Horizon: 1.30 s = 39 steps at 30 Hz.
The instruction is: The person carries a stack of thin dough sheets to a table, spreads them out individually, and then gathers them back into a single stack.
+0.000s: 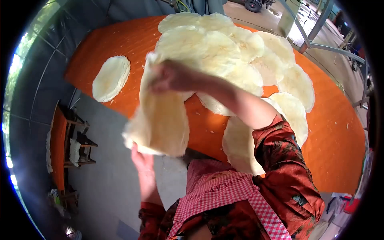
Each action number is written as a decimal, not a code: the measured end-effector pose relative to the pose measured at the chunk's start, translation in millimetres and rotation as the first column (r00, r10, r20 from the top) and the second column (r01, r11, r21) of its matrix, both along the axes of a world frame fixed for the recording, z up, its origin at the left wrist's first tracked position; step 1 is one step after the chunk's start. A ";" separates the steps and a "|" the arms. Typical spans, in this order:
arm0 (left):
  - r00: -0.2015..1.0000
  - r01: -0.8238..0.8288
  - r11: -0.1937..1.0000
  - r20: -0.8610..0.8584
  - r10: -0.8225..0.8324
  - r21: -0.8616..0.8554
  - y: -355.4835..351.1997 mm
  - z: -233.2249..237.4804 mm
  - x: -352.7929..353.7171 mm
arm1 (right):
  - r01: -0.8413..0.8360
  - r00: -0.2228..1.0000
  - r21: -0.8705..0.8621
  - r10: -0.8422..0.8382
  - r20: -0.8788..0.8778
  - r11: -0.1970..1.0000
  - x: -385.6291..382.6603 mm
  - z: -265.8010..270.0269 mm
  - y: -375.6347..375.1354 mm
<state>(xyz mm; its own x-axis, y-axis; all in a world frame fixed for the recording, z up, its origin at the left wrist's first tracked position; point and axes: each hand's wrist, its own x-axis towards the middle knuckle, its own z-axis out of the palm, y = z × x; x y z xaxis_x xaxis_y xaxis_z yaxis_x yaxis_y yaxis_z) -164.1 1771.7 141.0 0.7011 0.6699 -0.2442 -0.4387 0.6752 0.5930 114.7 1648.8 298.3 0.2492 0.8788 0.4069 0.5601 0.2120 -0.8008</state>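
A large, thin, pale flatbread sheet (pixel 168 124) hangs over the near left edge of the orange table, its outline partly blurred. My left hand (pixel 142 158) holds the sheet's lower left edge from below. Across the sheet's upper part lies my right hand (pixel 164 76), smeared by motion, so its fingers cannot be made out. Several similar round sheets (pixel 218 48) overlap behind and to the right of my right forearm. Under my right upper arm another sheet (pixel 240 144) rests at the table's near edge.
The orange table (pixel 336 148) has a curved edge and small crumbs on it. A small stack of round sheets (pixel 111 79) lies at its left end. A wooden rack or stool (pixel 80 152) stands on the floor at the left. Metal bars (pixel 336 50) rise at the upper right.
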 end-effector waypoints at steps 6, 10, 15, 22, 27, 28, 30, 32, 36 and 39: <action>0.996 0.085 0.971 -0.042 -0.078 0.225 112.3 -12.5 121.8 | 0.419 0.705 -0.118 -0.405 -0.582 0.900 81.6 -65.3 30.0; 0.795 0.436 0.888 -0.527 -0.301 0.149 172.3 -136.7 175.8 | 0.684 0.530 -0.482 -0.827 -0.188 0.548 156.4 -257.4 45.4; 0.664 0.494 0.845 -0.716 -0.215 0.205 174.4 -156.1 192.8 | 0.901 0.217 -0.425 -0.941 0.260 0.091 119.0 -286.1 67.0; 0.585 0.621 0.745 -0.777 -0.235 0.243 171.9 -141.3 189.2 | 0.786 0.051 -0.580 -0.913 0.404 -0.213 133.6 -273.4 84.6; 0.623 0.596 0.776 -0.729 -0.285 0.205 175.6 -138.2 186.4 | 0.733 0.313 -0.680 -0.886 0.341 -0.002 141.4 -232.8 77.8; 0.640 0.590 0.781 -0.709 -0.297 0.206 174.6 -140.2 184.2 | 0.800 0.336 -0.599 -0.850 0.406 0.030 139.3 -233.5 76.2; 0.627 0.586 0.788 -0.721 -0.296 0.187 175.5 -138.3 184.5 | 0.836 0.394 -0.528 -0.836 0.383 0.151 139.9 -229.5 77.2; 0.612 0.590 0.788 -0.734 -0.295 0.176 180.3 -140.1 187.3 | 0.782 0.484 -0.537 -0.852 0.201 0.317 142.7 -228.6 88.4; 0.573 0.605 0.785 -0.756 -0.317 0.130 182.4 -135.2 191.8 | 0.739 0.254 -0.633 -0.965 -0.057 0.232 136.4 -221.8 95.2; 0.601 0.651 0.717 -0.747 -0.283 0.252 195.6 -168.7 177.8 | 0.735 0.362 -0.572 -0.924 -0.123 0.364 129.4 -224.4 82.9</action>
<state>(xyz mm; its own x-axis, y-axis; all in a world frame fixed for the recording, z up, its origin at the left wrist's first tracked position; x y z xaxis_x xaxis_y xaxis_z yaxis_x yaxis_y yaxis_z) 13.8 1967.4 -27.7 0.7438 0.4371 -0.5056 0.4509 0.2302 0.8624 244.1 1731.7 73.9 0.9696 0.1367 -0.2029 -0.1004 -0.5340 -0.8395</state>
